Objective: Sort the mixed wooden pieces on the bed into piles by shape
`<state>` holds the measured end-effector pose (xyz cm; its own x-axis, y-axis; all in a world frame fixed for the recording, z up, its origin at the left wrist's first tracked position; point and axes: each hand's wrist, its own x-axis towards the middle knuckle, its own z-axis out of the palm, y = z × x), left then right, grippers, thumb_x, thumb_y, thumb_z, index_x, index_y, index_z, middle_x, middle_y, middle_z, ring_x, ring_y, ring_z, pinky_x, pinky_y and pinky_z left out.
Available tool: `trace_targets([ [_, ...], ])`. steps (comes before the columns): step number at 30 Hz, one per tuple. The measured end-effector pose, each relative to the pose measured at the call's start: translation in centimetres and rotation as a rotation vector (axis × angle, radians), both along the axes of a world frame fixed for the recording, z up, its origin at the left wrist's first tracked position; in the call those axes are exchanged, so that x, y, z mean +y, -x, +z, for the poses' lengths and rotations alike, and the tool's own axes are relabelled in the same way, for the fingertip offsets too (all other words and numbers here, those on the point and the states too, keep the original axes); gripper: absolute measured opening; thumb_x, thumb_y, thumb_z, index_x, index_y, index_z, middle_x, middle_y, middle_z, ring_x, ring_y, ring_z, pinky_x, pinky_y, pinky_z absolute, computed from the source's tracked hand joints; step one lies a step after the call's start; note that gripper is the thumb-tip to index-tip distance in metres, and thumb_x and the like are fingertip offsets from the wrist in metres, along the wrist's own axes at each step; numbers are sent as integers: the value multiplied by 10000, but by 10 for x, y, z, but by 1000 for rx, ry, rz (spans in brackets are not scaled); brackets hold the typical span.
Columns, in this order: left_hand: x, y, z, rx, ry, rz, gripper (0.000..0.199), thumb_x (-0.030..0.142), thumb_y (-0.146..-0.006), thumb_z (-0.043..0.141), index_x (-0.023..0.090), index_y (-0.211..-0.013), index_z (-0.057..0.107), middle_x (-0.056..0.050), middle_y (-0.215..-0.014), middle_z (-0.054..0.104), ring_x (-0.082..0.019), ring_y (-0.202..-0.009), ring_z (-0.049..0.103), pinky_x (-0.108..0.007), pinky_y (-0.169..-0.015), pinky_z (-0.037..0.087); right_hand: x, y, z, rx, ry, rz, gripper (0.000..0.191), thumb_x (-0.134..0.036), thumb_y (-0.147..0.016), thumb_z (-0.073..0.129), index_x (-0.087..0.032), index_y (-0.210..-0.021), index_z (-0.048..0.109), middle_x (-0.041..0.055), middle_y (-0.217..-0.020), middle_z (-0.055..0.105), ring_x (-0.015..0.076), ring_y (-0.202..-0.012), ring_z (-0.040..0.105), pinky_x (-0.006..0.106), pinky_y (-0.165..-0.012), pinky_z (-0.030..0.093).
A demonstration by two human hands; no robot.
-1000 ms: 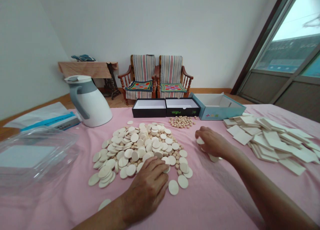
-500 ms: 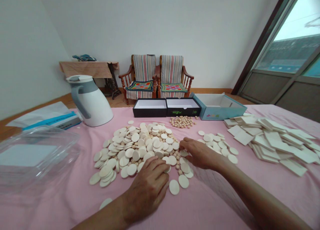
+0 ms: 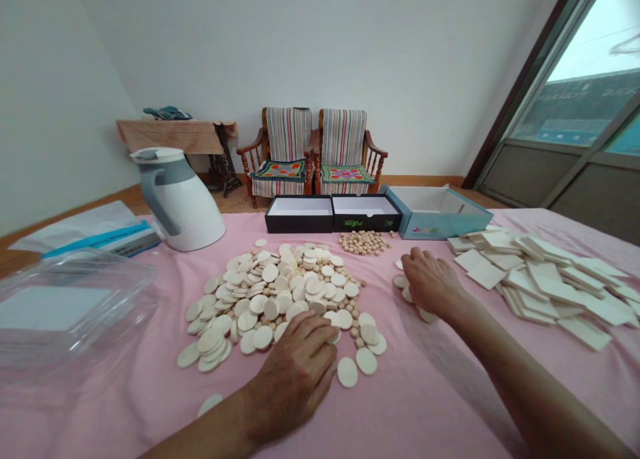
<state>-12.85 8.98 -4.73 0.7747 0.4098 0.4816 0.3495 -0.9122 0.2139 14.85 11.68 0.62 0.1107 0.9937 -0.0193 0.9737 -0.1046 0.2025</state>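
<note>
A large heap of pale round wooden discs (image 3: 257, 304), mixed with small wooden beads (image 3: 356, 310), spreads over the pink cloth. My left hand (image 3: 300, 372) rests at the heap's near edge, fingers stretched over the discs and holding nothing that I can see. To the right, my right hand (image 3: 433, 282) is over a smaller group of discs (image 3: 400, 282) and covers most of it. Its fingers curl down, seemingly round a disc, though the fingertips are largely hidden. Several loose discs (image 3: 347, 372) lie between my hands.
Behind the heap are a small bead pile (image 3: 365, 242), two black boxes (image 3: 300, 224) and a light blue box (image 3: 437, 227). Square wooden tiles (image 3: 555, 279) are stacked at right. A white jug (image 3: 193, 212) and a clear plastic container (image 3: 75, 306) stand at left.
My right hand has moved right, from the large heap's edge to the smaller group of discs. A disc beneath it at the heap is gone from there. My left hand has stayed put.
</note>
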Motion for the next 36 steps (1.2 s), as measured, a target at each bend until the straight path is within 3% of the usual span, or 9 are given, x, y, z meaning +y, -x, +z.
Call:
trace_targets([
  [2, 0, 0, 0, -5, -5, 0, 152, 130, -898, 500, 164, -972, 629, -55, -1079, 643, -205, -1099, 525, -455, -1078, 366, -4, 2, 2, 57, 7, 80, 214, -63, -782, 483, -125, -962, 579, 165, -1056, 570, 273, -994, 552, 349, -741, 409],
  [6, 0, -1, 1, 1, -12, 4, 159, 126, -896, 499, 163, -978, 630, -55, -1080, 642, -204, -1102, 530, -451, -1076, 373, -18, 23, 4, 431, 226, 435, 263, -123, -738, 570, -178, -994, 556, 69, -1017, 603, 185, -903, 569, 286, -740, 416],
  [9, 0, -1, 1, 6, -10, 2, 158, 130, -896, 500, 163, -975, 633, -56, -1078, 643, -206, -1109, 531, -457, -1081, 369, -28, 42, 2, 493, 306, 539, 309, -158, -707, 618, -179, -1007, 548, 70, -1063, 593, 190, -905, 573, 293, -741, 420],
  [14, 0, -1, 2, -10, -30, 3, 193, 121, -888, 504, 161, -1024, 634, -64, -1065, 652, -204, -1099, 548, -454, -1076, 383, -34, 60, -3, 422, 260, 536, 311, -144, -717, 584, -145, -1025, 541, 117, -1085, 585, 229, -953, 573, 331, -773, 423],
  [18, 0, -1, 3, -17, -37, 5, 186, 125, -893, 499, 172, -1001, 642, -67, -1058, 657, -204, -1089, 559, -454, -1061, 401, -27, 51, -1, 386, 207, 496, 292, -140, -718, 553, -146, -1009, 546, 122, -1071, 582, 226, -957, 566, 330, -780, 421],
  [26, -1, -1, 7, -16, -14, 12, 180, 123, -892, 497, 178, -989, 639, -78, -1066, 643, -206, -1066, 559, -450, -1033, 421, -5, -5, 7, 27, 47, 35, 231, -88, -769, 506, -126, -988, 570, 173, -1060, 554, 290, -996, 546, 356, -725, 403],
  [28, -1, -1, 7, -18, -11, 13, 182, 123, -892, 501, 178, -1000, 637, -80, -1082, 640, -211, -1082, 553, -453, -1039, 416, -6, -4, 6, 47, 56, 73, 223, -99, -772, 523, -134, -984, 581, 168, -1061, 563, 290, -1011, 543, 354, -735, 400],
  [32, -1, -1, 5, -6, -9, 25, 188, 121, -891, 507, 174, -1020, 634, -84, -1117, 633, -225, -1117, 534, -468, -1050, 401, -15, 24, 0, 313, 158, 306, 185, -193, -788, 557, -165, -969, 580, 105, -997, 621, 219, -901, 582, 314, -725, 401],
  [36, 0, -1, 4, -1, -14, 22, 184, 120, -893, 500, 167, -1011, 634, -87, -1129, 630, -230, -1115, 534, -471, -1050, 399, -22, 52, -11, 399, 187, 382, 237, -253, -777, 581, -144, -987, 566, 126, -1038, 630, 237, -949, 587, 325, -768, 411],
])
